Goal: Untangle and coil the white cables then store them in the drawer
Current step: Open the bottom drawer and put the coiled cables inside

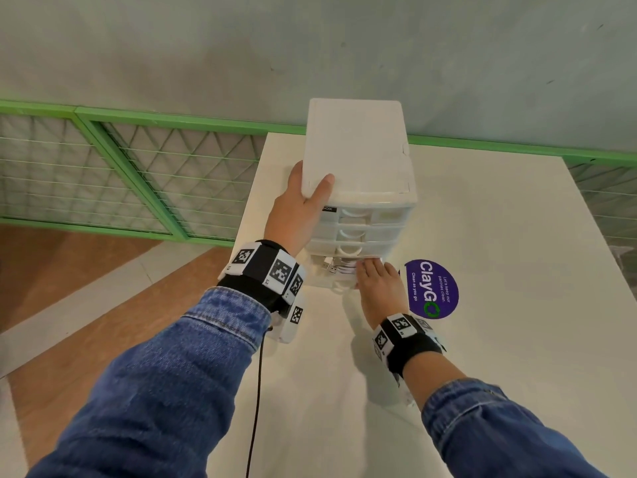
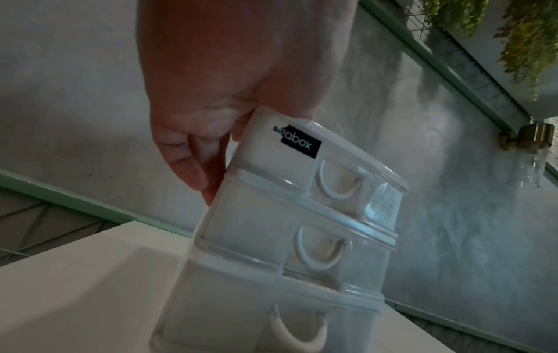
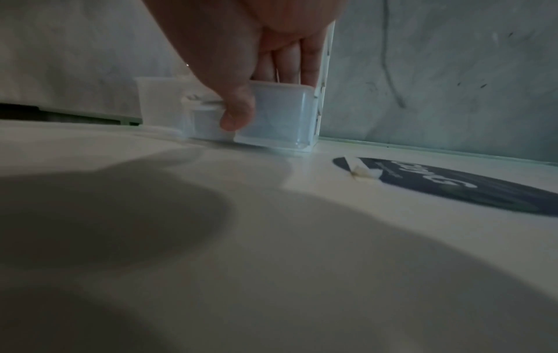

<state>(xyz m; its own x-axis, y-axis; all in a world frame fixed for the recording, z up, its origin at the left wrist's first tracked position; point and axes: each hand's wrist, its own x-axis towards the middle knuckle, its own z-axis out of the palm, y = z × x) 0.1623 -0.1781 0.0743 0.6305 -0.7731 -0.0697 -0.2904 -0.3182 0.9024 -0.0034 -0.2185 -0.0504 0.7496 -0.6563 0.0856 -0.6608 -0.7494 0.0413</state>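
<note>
A white plastic drawer unit [image 1: 358,150] [image 2: 302,215] stands on the white table [image 1: 482,339]. My left hand [image 1: 303,201] [image 2: 226,83] grips its top front left corner, thumb on the lid and fingers down the side. The bottom drawer [image 1: 339,288] [image 3: 277,114] is pulled partly out. White cables [image 1: 344,267] with a metal USB plug [image 1: 331,269] lie inside it. My right hand [image 1: 375,281] [image 3: 241,59] holds the drawer's front wall, with straight fingers reaching over the rim and the thumb [image 3: 238,114] against the outer face. The three upper drawers are closed.
A round purple sticker [image 1: 432,288] [image 3: 453,186] lies flat on the table right of the unit, with a scrap of white tape [image 3: 362,170] at its edge. A black cord [image 1: 256,391] hangs from my left wrist. A green mesh railing [image 1: 138,115] and a grey wall stand behind.
</note>
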